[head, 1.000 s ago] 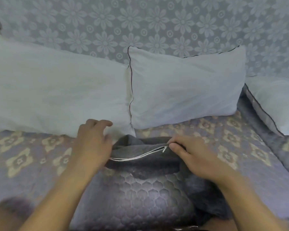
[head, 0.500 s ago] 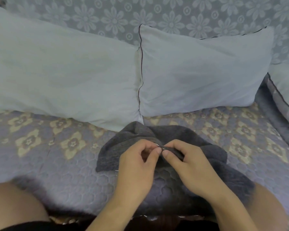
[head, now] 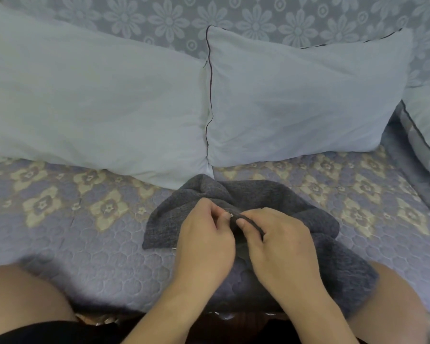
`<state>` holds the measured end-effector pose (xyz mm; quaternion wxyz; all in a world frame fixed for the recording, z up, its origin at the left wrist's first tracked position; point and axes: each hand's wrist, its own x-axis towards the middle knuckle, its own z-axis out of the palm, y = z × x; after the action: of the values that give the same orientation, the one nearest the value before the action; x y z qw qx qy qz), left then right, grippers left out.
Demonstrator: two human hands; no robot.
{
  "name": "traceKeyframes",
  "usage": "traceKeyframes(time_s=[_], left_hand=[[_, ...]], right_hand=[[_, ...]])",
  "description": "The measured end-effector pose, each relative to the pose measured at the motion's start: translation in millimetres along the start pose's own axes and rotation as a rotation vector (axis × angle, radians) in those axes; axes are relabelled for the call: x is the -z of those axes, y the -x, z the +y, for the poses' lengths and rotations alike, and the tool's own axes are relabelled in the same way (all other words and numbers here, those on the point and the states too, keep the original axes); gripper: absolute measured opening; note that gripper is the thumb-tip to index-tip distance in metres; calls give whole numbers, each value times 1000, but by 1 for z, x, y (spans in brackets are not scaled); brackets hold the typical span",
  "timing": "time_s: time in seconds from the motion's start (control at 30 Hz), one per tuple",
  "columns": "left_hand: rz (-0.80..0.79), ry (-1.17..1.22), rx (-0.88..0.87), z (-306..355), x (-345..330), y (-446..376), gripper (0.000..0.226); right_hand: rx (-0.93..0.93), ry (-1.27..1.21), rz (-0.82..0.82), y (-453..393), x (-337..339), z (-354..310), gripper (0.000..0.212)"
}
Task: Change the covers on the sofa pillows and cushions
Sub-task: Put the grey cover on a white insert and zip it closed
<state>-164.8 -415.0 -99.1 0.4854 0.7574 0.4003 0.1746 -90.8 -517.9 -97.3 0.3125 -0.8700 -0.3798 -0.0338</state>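
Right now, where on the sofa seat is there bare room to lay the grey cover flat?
Left of the grey cover, below the left pillow; a narrower patch right of it, below the middle pillow. Crowded centre: both hands pinch the cover.

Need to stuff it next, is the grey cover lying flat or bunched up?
Bunched up: the grey cover lies in folds on the sofa seat, both hands pinching its edge.

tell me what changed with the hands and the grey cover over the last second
The left hand moved right to meet the right hand; both now pinch the zip edge of the dark grey woven fabric cover, whose white zip line no longer shows. The two pale blue pillows stayed leaning at the back.
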Motion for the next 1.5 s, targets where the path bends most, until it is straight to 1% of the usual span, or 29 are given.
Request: traceKeyframes(time_s=[0.1,0.2,0.4,0.5,0.6,0.67,0.73,0.77,0.83,0.9,0.97,1.03,1.13,1.2,1.3,1.37,1.43,1.5], left_hand=[[22,-68,-12,-2,0,-4,19],[63,-59,-15,-5,4,-8,19],[40,-164,28,-4,5,-14,15],[55,-189,54,-7,6,-19,17],[60,-197,62,-7,8,-22,18],[35,-157,34,-5,13,-20,18],[-31,-95,-12,-2,21,-15,18],[-74,-72,-31,0,25,-12,18],[-139,-23,-60,3,30,-7,17],[-159,2,-88,4,31,-4,17],[-158,-26,-125,4,29,-2,17],[-141,-72,-153,5,27,-1,17],[-118,-64,-156,6,27,-1,18],[-116,-69,-168,5,28,0,17],[-101,-84,-190,5,29,2,18],[-93,-51,-179,5,29,3,19],[-75,-43,-176,4,28,3,19],[-51,-98,-186,2,24,3,20]], right_hand=[[-57,-21,15,-1,4,2,20],[-82,-64,17,-2,11,1,11],[-116,-33,12,0,15,-2,20],[-146,-48,41,0,16,-2,19],[-149,-56,36,-1,18,-1,17],[-170,-86,54,-2,22,2,16],[-202,-136,95,-7,30,9,14],[-212,-141,91,-11,35,14,13],[-224,-126,23,-16,42,23,13],[-235,-86,-29,-16,45,29,10],[-201,71,-34,-13,45,29,10],[-154,172,-59,-12,44,22,17],[-28,195,-163,-13,39,10,24],[39,200,-201,-13,34,3,31],[115,173,-180,-14,23,-5,25],[128,158,-182,-14,16,-9,17],[96,140,-203,-15,12,-10,7],[40,102,-216,-16,11,-11,12]])
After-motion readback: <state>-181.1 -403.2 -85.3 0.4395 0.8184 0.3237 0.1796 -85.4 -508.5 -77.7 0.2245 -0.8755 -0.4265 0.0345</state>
